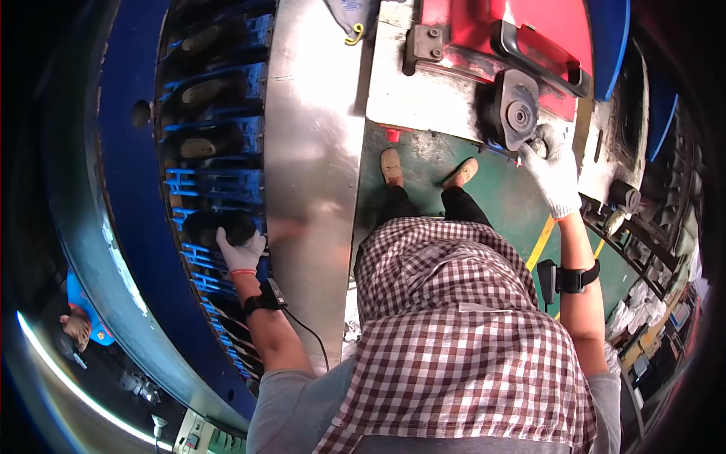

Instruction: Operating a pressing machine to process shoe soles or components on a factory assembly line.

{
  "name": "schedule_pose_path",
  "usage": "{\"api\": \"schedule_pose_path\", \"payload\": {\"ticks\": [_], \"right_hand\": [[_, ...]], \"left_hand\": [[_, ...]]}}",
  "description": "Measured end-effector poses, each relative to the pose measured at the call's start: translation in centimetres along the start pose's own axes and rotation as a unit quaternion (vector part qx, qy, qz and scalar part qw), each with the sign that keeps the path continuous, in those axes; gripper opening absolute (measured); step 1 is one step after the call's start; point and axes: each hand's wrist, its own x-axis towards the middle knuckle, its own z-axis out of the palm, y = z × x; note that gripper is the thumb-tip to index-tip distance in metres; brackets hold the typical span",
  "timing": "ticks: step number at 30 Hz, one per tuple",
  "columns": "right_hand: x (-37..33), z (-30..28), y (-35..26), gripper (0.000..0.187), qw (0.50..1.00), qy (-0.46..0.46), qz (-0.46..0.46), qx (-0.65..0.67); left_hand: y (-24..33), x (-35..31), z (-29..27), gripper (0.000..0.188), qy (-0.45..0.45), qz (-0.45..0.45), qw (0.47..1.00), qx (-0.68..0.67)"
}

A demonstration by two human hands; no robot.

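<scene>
My left hand (243, 251), in a white glove, curls its fingers round the near end of a dark shoe-like piece (215, 227) lying across blue rack bars. More dark shoe-like pieces with tan oval insides, such as one (198, 147), sit in the slots farther up. To the right, my gloved right hand (556, 170) is closed beside a black machine part (516, 112) with a round ringed centre. A small pale piece shows at its fingertips, too covered to name. Both wrists carry black straps with small devices.
Between rack and body runs a shiny metal ledge (314, 151). Ahead stands a white machine bed (427, 102) with a red block (469, 34) and black handle (541, 57). A grey cloth item (349, 11) lies on top. Another person (83, 321) is at far left.
</scene>
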Motion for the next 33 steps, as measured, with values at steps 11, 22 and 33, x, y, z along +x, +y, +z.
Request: {"api": "schedule_pose_path", "payload": {"ticks": [11,22,33], "right_hand": [[0.2,0.7,0.4,0.035,1.000,0.015,-0.008,0.017],[0.1,1.1,-2.0,0.032,0.997,0.035,-0.072,-0.013],[0.4,2.2,-1.5,0.032,0.991,0.049,-0.120,0.028]], "left_hand": [[1.7,0.6,6.6,0.060,0.072,0.046,0.985,0.151],[3.4,1.6,1.4,0.043,-0.039,0.092,0.983,0.155],[-7.1,-9.2,0.6,0.048,-0.188,-0.068,0.960,-0.196]]}}
